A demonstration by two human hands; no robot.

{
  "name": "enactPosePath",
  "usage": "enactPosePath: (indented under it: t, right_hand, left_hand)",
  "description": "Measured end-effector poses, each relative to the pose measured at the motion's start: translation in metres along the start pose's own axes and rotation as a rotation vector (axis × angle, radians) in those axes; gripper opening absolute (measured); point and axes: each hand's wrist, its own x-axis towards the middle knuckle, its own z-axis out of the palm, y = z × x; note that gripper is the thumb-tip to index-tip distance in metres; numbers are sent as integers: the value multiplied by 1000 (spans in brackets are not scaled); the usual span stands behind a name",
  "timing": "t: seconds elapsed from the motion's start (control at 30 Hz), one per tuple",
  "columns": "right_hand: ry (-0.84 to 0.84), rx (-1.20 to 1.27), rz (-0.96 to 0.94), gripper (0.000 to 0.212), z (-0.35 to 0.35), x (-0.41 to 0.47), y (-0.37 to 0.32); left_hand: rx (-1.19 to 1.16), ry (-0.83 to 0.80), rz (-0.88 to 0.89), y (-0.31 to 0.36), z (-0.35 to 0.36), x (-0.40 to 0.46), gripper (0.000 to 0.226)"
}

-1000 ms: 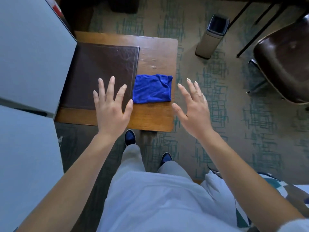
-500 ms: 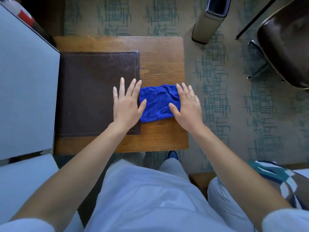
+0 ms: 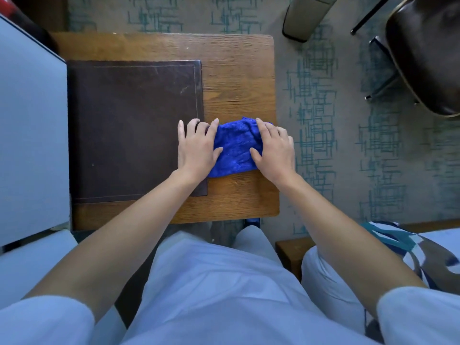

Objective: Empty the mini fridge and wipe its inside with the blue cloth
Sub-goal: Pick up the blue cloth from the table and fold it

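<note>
The blue cloth (image 3: 236, 148) lies bunched on the right part of a small wooden table (image 3: 236, 70). My left hand (image 3: 196, 148) presses on the cloth's left edge with its thumb and index finger, the other fingers lying on a dark mat. My right hand (image 3: 273, 150) covers the cloth's right edge, fingers curled over it. The cloth is squeezed between the two hands. A pale box-shaped surface, which looks like the mini fridge (image 3: 32, 125), fills the left edge; its inside is hidden.
A dark brown leather mat (image 3: 129, 130) covers the table's left half. On the patterned carpet stand a beige waste bin (image 3: 306, 16) at the top and a dark chair (image 3: 428, 53) at the upper right. A patterned cushion (image 3: 410, 247) lies at the lower right.
Both hands came down from above the table onto the cloth and closed in on its two sides. The cloth went from flat to bunched. The camera leaned forward over the table.
</note>
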Motion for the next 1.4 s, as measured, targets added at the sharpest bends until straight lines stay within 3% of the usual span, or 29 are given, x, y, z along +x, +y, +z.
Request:
enactPosePath:
  t: [0.1, 0.27, 0.53, 0.7, 0.9, 1.1, 1.17, 1.4]
  right_hand:
    - [5, 10, 21, 73, 0, -2, 0]
    - [-37, 24, 67, 44, 1, -10, -1]
    - [26, 145, 93, 28, -18, -29, -14]
    - [-2, 349, 28, 19, -54, -35, -32]
    - [173, 451, -148, 26, -93, -35, -59]
    - [272, 495, -378, 46, -126, -29, -74]
    - [248, 525, -547, 42, -141, -25, -81]
    - [147, 593, -842, 34, -171, -39, -100]
  left_hand:
    - [57, -23, 10, 1, 0, 5, 63]
    - [25, 21, 61, 3, 1, -1, 26]
    - [-234, 154, -10, -4, -15, -25, 20]
    - [-554, 303, -33, -12, -36, -41, 16]
    - [-668, 436, 37, -34, -88, -45, 17]
    - [-688, 556, -66, -35, -125, -77, 25]
    - [-656, 651, -153, -29, -143, -101, 26]
    - [-665, 826, -365, 9, -162, -171, 34]
